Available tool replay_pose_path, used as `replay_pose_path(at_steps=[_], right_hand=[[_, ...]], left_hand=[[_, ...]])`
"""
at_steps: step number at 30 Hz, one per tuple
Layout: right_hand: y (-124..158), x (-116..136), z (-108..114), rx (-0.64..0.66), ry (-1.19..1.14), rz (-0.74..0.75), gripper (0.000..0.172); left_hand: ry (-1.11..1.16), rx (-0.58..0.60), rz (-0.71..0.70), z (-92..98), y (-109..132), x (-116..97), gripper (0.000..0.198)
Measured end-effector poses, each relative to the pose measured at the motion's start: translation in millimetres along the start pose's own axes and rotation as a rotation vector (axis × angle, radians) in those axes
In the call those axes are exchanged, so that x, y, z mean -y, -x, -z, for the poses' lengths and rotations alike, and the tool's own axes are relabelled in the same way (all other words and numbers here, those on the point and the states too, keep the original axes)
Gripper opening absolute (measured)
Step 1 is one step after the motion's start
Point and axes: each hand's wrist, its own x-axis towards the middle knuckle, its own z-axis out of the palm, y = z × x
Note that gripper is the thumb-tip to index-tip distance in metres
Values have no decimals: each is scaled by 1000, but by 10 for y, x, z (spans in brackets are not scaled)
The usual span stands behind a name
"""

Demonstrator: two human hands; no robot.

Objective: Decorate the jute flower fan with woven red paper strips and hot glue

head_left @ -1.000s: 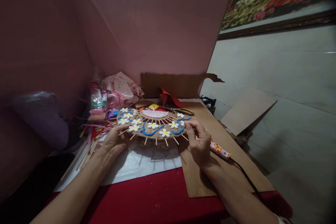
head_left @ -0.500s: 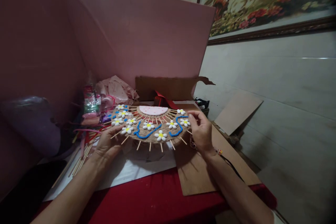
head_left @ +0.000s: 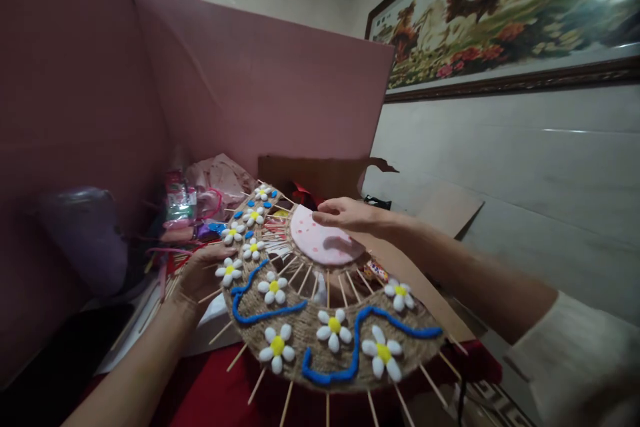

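A half-round craft of thin wooden sticks woven with brown twine [head_left: 295, 300] is held up over the table, its surface tilted toward me. White flowers with yellow centres, wavy blue lines and small blue dots decorate the band. At its middle sits a pink half-disc [head_left: 320, 240] with reddish spots. My left hand [head_left: 205, 273] is closed on the craft's left edge, its fingertips partly hidden behind it. Above the half-disc's straight edge, my right hand [head_left: 345, 213] is stretched out with nothing held. Whether its fingers touch the half-disc, I cannot tell.
Plastic-wrapped coloured packets [head_left: 180, 203] and crumpled pink wrapping [head_left: 220, 173] lie at the back left. Loose sticks rest on a white sheet [head_left: 115, 357] over the red cloth [head_left: 175, 390]. Cardboard [head_left: 325, 173] stands behind, before a pink panel [head_left: 270, 93].
The craft has come closer and swung round, its right end now lower and nearer me. My right hand has let go of the right edge and moved over the pink half-disc; my left keeps hold.
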Motion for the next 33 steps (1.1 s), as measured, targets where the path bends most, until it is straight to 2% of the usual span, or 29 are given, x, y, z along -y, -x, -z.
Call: replay_pose_path(at_steps=[3, 7, 11, 15, 20, 25, 30, 33], right_hand=[[-68, -48, -99, 126, -139, -37, 37], [-76, -140, -200, 317, -283, -175, 36], [3, -246, -252, 332, -442, -243, 26], [119, -267, -205, 200, -615, -262, 22], [203, -227, -82, -142, -861, -156, 15], [277, -234, -85, -459, -1087, 0, 4], [435, -254, -236, -599, -1236, 54, 6], [495, -247, -316, -646, -1301, 60, 6]], left_hand=[[-32, 68, 44, 11, 24, 5, 24], [-72, 168, 127, -23, 54, 7, 24], [-77, 230, 173, -98, 61, -18, 27], [-170, 271, 141, -170, 34, -96, 51], [-511, 181, -103, -153, 98, -25, 32], [-778, 107, -230, -127, 172, 196, 35], [-1265, -115, -517, -174, 48, 340, 50], [-1539, -92, -649, -270, -10, 483, 53]])
